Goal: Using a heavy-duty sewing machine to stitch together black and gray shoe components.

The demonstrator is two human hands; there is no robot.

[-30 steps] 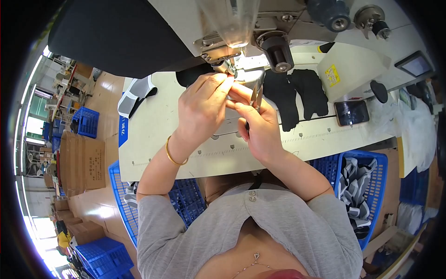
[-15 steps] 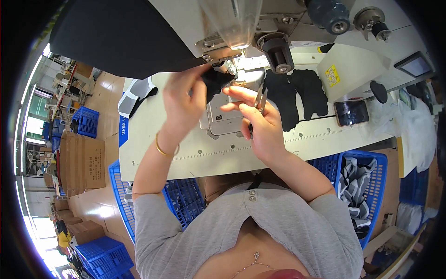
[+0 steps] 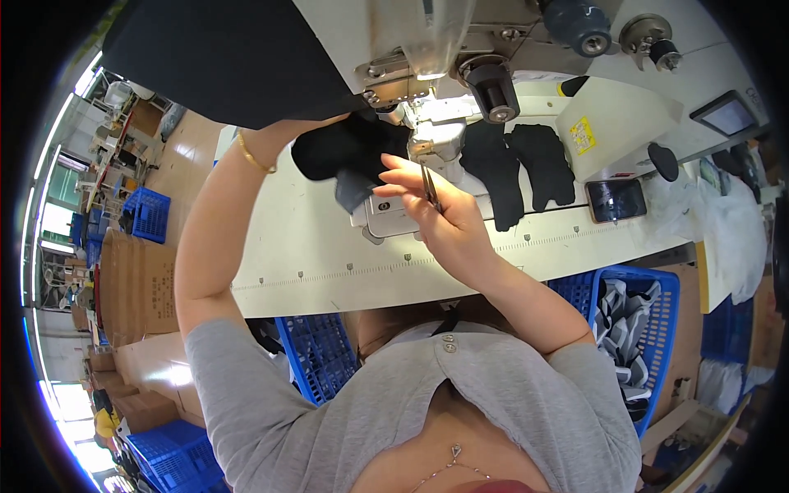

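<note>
My right hand point(image 3: 448, 222) is closed round small dark thread snips point(image 3: 431, 191), its index and middle fingers stretched toward the sewing machine's needle area point(image 3: 421, 123). Left of those fingers, a black fabric piece point(image 3: 341, 149) with a blurred greyish flap point(image 3: 353, 191) lies beside the machine bed. My left hand point(image 3: 300, 127) reaches in behind this piece, under the edge of a large black panel point(image 3: 222, 66). Its fingers are hidden, so its grip does not show. Two black cut fabric pieces point(image 3: 496, 172) point(image 3: 544, 164) rest right of the needle.
A phone point(image 3: 616, 200) lies on the white sewing table point(image 3: 329, 283), with clear plastic bags point(image 3: 723, 222) at its right end. A blue basket point(image 3: 667, 329) of grey-and-black pieces stands below right; another blue basket point(image 3: 322, 353) is below left. Cardboard boxes point(image 3: 136, 287) stand on the floor at left.
My left hand has moved left and away under the black panel, and the black fabric has come left with it, spreading out. My right hand stays near the needle, snips tilted differently.
</note>
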